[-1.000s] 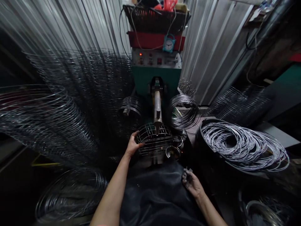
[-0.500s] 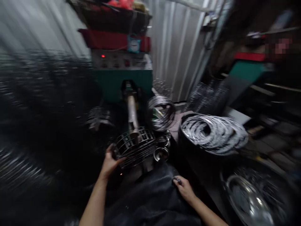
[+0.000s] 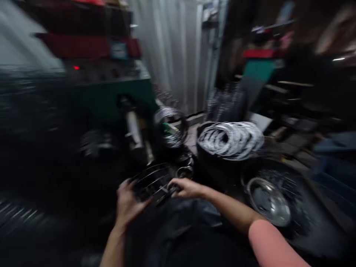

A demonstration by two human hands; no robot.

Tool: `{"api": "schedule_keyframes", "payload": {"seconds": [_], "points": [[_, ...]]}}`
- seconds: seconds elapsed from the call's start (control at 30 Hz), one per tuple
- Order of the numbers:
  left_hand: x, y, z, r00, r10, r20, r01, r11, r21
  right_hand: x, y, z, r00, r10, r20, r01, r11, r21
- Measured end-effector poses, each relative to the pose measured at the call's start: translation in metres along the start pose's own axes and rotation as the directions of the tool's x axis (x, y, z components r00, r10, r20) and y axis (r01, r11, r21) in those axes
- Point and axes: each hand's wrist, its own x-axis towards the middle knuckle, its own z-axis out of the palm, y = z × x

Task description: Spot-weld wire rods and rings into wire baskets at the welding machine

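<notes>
Smooth black material with a dull, leathery sheen [image 3: 191,233] lies over the person's lap, and a plain pink sleeve [image 3: 274,241] covers the right upper arm. Just beyond the lap sits a wire frame [image 3: 154,180], its thin bright rods bent into a curved, open grid. The left hand [image 3: 128,202] grips its left end, thumb spread well away from the fingers with the frame's edge between them. The right hand [image 3: 186,188] is at the frame's right end, fingers curled closely round a small dark piece [image 3: 174,188] too blurred to name; whether it touches the frame cannot be told.

Near right, a dark round basin [image 3: 244,181] holds a shiny, rounded metal dish [image 3: 268,202]. Just beyond the right hand are small round metal bowls [image 3: 184,172]. Farther right, glossy wire rings [image 3: 232,140] overlap in a black tub [image 3: 213,163]; left of them stands a coil of wire [image 3: 179,139].

A metal arm [image 3: 135,129] slants down toward the frame from a flat-sided green machine [image 3: 114,96] at far left. Behind rises a ribbed grey metal wall [image 3: 178,55]. The room is dim, with another green machine [image 3: 257,70] far right.
</notes>
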Motion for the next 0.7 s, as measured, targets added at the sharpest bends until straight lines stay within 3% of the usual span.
{"api": "schedule_keyframes", "payload": {"seconds": [0.07,0.13,0.3,0.37,0.53,0.7], "points": [[-0.011,0.004,-0.015,0.999,0.031,0.008,-0.031,0.997,0.075,0.024,-0.020,-0.010,0.991,-0.013,0.133,0.029,0.993,-0.113],[-0.010,0.010,-0.022,1.000,0.017,0.014,-0.019,0.991,0.135,0.049,-0.033,-0.008,0.981,0.005,0.196,0.050,0.960,-0.275],[0.000,0.015,-0.020,0.999,-0.033,0.027,0.030,0.992,0.124,0.075,-0.038,0.015,0.995,-0.060,0.078,0.094,0.813,-0.575],[0.000,0.011,-0.017,0.999,-0.039,0.030,0.037,0.996,0.084,0.077,-0.031,0.017,0.992,-0.102,0.080,0.130,0.809,-0.574],[0.003,-0.002,-0.008,0.998,-0.058,0.036,0.058,0.998,-0.021,0.077,-0.019,0.007,0.946,-0.238,0.219,0.314,0.838,-0.446],[0.012,-0.009,-0.002,0.998,-0.053,0.036,0.055,0.997,-0.057,0.082,-0.017,0.005,0.957,-0.177,0.230,0.273,0.820,-0.504]]}}
